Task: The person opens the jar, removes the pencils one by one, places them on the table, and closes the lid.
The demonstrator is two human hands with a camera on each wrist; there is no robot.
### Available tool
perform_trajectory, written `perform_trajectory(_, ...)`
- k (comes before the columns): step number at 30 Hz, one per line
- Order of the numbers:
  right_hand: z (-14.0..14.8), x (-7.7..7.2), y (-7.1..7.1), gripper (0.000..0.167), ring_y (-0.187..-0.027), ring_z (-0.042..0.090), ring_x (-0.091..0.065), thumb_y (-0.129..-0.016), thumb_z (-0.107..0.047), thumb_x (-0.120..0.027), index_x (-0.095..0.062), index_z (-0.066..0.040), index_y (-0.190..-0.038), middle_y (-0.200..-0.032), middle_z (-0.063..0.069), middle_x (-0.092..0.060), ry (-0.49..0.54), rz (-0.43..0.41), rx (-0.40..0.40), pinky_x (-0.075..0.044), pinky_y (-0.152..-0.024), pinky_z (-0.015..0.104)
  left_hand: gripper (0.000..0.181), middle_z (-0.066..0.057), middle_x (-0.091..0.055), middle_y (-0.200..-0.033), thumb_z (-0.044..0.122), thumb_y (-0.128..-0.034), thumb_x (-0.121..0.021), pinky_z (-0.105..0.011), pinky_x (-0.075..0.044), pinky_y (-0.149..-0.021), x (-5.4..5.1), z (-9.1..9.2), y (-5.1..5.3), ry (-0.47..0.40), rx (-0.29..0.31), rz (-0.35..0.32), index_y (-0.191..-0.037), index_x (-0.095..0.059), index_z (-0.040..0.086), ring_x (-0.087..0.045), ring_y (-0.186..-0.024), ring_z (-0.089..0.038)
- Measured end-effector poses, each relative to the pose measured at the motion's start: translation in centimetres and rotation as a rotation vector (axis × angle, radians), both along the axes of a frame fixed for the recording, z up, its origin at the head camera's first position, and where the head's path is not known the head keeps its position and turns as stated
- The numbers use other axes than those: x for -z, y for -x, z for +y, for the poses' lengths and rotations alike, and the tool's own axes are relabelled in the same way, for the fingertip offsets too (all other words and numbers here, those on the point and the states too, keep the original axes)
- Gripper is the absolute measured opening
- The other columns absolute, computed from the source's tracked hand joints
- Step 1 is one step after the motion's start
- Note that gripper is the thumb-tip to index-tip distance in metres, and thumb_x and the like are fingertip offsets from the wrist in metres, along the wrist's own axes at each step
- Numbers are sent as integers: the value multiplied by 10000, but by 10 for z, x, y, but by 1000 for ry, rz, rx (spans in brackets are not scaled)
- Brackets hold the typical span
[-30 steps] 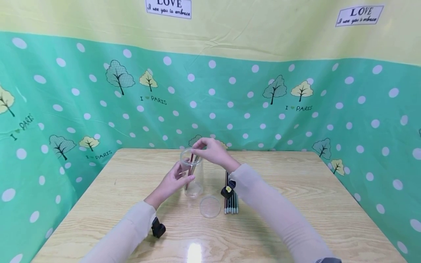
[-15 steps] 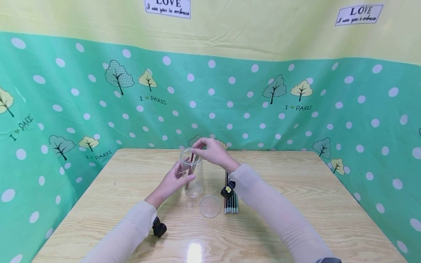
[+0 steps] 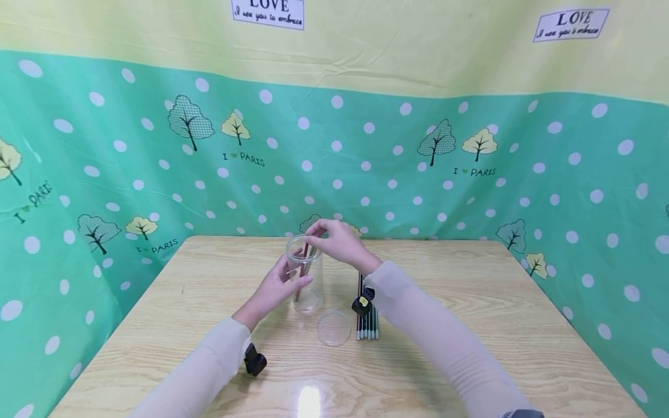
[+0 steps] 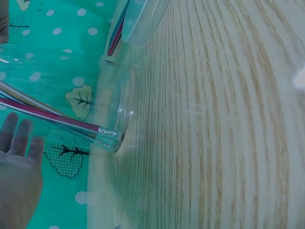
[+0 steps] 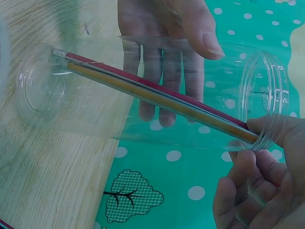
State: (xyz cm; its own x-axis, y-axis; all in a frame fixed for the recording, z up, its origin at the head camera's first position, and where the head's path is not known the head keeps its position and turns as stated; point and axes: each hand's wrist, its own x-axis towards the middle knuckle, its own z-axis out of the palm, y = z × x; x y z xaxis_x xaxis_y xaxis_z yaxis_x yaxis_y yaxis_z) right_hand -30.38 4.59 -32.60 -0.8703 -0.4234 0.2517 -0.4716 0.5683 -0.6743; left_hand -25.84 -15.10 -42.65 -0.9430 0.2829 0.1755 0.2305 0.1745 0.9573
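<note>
A clear plastic jar [image 3: 316, 280] stands upright on the table without its lid. My left hand [image 3: 273, 290] holds its side, fingers behind the wall and thumb in front. Several pencils [image 5: 157, 98], red and yellow ones among them, lean inside the jar with their eraser ends at the bottom. At the jar's mouth, my right hand [image 3: 338, 241] pinches their upper ends between thumb and fingers. In the right wrist view, the left fingers [image 5: 152, 71] show through the clear wall.
A round clear lid [image 3: 334, 328] lies in front of the jar. To its right, several dark pencils [image 3: 368, 328] lie side by side, partly under the right wrist and its black camera [image 3: 362, 305]. A patterned curtain [image 3: 334, 157] hangs behind the wooden table [image 3: 219, 278].
Both hands stay almost still at the jar. The left wrist has shifted very slightly to the right; the pencils, jar and lid look the same.
</note>
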Motion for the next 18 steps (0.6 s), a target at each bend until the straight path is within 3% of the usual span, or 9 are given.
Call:
perform_trajectory(8,0,-2,-3,160,-775,125,-602,-964,-312,-681,-729,-194,-1059,-933,-98,-686,-40,55,11,-504,-646,298,697,-90,-428,-1523,276,-957,-712,-575,-381,-1094,2,0,1,17,-15,-9,-1537,-327,303,-359,-1412,-403)
perform_trajectory(18,1,-2,-3,189,-798,111,-598,-976,-374,-654,-746,-238,-1069,-951,-127,-693,-70,107,48,-494,-620,306,739,-92,-416,-1535,356,-933,-733,-569,-380,-1097,3,0,2,6,-8,2,-1541,-321,276,-373,-1406,-395)
